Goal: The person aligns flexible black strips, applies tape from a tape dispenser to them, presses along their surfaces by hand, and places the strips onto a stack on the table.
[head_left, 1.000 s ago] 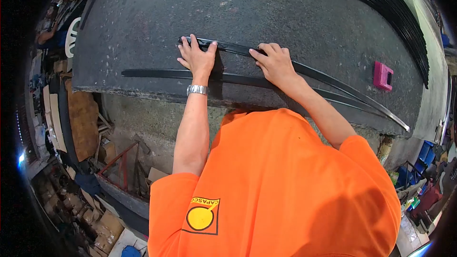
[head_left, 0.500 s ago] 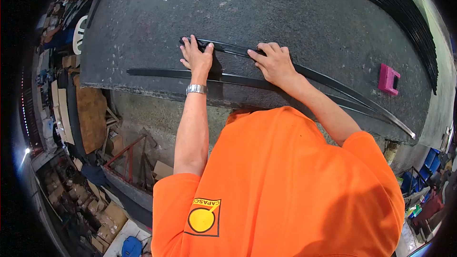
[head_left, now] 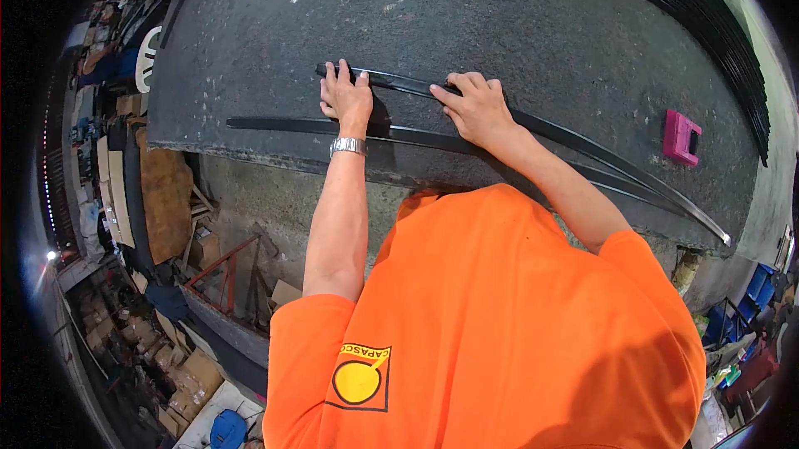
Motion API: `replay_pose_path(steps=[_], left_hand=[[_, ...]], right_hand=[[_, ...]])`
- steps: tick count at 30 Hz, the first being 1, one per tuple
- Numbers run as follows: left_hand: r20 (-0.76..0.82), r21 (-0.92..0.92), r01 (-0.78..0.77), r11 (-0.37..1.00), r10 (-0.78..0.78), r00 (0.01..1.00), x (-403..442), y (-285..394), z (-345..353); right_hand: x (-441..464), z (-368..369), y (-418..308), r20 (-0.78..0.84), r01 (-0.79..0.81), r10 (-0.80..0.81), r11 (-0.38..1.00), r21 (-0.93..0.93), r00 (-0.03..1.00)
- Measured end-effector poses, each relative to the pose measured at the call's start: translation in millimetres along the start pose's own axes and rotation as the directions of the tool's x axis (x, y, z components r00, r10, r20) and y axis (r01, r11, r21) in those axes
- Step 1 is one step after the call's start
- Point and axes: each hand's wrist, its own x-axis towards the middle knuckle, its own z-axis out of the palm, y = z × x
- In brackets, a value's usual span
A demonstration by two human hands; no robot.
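Observation:
Two long, glossy black strips lie on the dark worktop, and their right ends come together. My left hand (head_left: 345, 101) is at the left end of the upper black strip (head_left: 574, 143), its thumb and fingers pressed around it. Farther right along the same strip, my right hand (head_left: 481, 109) grips it with thumb and fingertips; the fingers partly cover the strip there. The lower black strip (head_left: 283, 124) rests nearer the worktop's front edge, passing below both hands, and my right forearm hides part of it.
A stack of curved black strips (head_left: 716, 29) lines the far right of the worktop (head_left: 333, 12). A pink object (head_left: 682, 138) with a dark opening sits at the right. Below the left edge are cardboard boxes (head_left: 200, 370), a brown board (head_left: 165, 195) and a red metal frame (head_left: 223, 264).
My left hand's fingers have drawn closer together on the strip's end. My right hand stays at nearly the same place on the strip. The whole view has shifted slightly.

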Motion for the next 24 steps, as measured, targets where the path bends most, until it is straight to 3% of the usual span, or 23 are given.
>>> replay_pose_path(steps=[6,10,14,19,22,24], left_hand=[[0.088,-0.007,-0.033,0.999,0.034,0.996,-12.7,11.4,-6.6],[-0.055,-0.113,0.029,0.993,-0.036,0.998,-2.6,2.8,-7.8],[-0.081,-0.081,0.011,0.997,-0.018,0.997,-3.9,2.0,-4.2],[-0.004,-0.051,-0.024,0.998,0.024,1.0,-14.6,9.1,-6.6],[-0.114,-0.115,-0.007,0.993,-0.007,0.993,-3.9,0.8,-16.7],[-0.149,-0.051,0.019,0.999,-0.026,0.988,17.9,-19.4,-13.0]], right_hand=[[0.9,-1.2,-2.3,0.0,-0.001,0.001,1.0,-0.009,1.0],[-2.0,-0.4,-2.6,0.0,0.013,-0.013,1.0,-0.01,1.0],[-3.5,-3.4,-6.5,0.02,-0.006,0.007,1.0,-0.022,1.0],[2.2,-3.8,-7.1,0.062,-0.028,0.031,0.999,-0.039,0.998],[6.8,-5.9,-5.9,0.077,-0.015,0.018,0.999,-0.05,0.997],[6.6,-7.0,-6.9,0.087,-0.01,0.015,0.998,-0.061,0.996]])
